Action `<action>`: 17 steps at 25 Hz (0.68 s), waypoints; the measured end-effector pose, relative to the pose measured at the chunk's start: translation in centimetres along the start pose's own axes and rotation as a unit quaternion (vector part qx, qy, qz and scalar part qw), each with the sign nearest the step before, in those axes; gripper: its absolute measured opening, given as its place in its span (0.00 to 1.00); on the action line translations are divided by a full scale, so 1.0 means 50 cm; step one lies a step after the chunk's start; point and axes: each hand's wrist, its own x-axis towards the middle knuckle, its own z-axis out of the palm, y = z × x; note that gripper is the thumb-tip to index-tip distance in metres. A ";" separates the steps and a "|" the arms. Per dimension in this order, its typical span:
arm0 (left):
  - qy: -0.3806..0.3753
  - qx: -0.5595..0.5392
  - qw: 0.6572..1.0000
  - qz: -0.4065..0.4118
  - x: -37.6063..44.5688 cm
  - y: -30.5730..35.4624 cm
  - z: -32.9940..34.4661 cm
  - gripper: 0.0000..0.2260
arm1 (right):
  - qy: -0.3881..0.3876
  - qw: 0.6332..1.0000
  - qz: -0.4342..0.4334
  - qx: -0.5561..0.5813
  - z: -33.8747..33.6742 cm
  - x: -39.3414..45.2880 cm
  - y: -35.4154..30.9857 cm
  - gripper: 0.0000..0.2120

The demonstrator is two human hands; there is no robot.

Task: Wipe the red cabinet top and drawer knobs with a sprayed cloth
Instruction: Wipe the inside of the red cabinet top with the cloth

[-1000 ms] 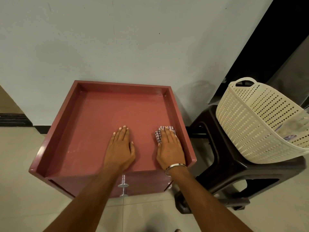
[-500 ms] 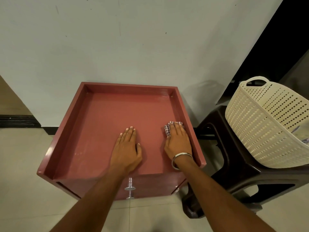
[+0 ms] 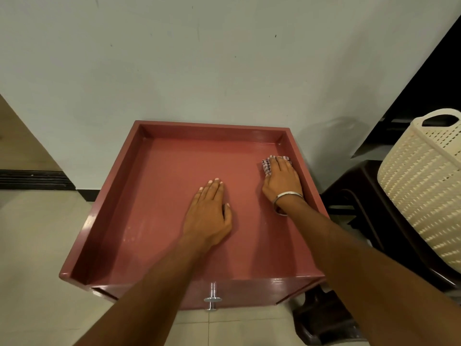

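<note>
Head view: right hand (image 3: 283, 182) flat, pressing the cloth (image 3: 268, 164) under its fingers, tight beside the cabinet (image 3: 174, 156) rim. Left hand (image 3: 208, 216) spread flat, empty, bracing. Cloth may bunch against that rim, probably skipping the corner; knob (image 3: 212, 299) untouched below the wrists.

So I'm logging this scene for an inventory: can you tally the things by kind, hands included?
Hands: 2, left hand and right hand
Checked cloth: 1
Red cabinet: 1
Metal drawer knob: 1
Cream perforated basket: 1
Dark plastic stool: 1
Metal bangle: 1
Total: 8
</note>
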 end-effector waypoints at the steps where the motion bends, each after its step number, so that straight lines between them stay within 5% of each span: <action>1: -0.001 0.001 1.000 0.001 0.010 -0.006 0.002 0.31 | -0.004 1.000 0.002 0.000 0.002 0.016 -0.002 0.27; 17: 0.000 -0.002 1.000 0.001 0.131 -0.045 0.019 0.27 | -0.018 1.000 -0.006 0.025 0.027 0.160 -0.008 0.25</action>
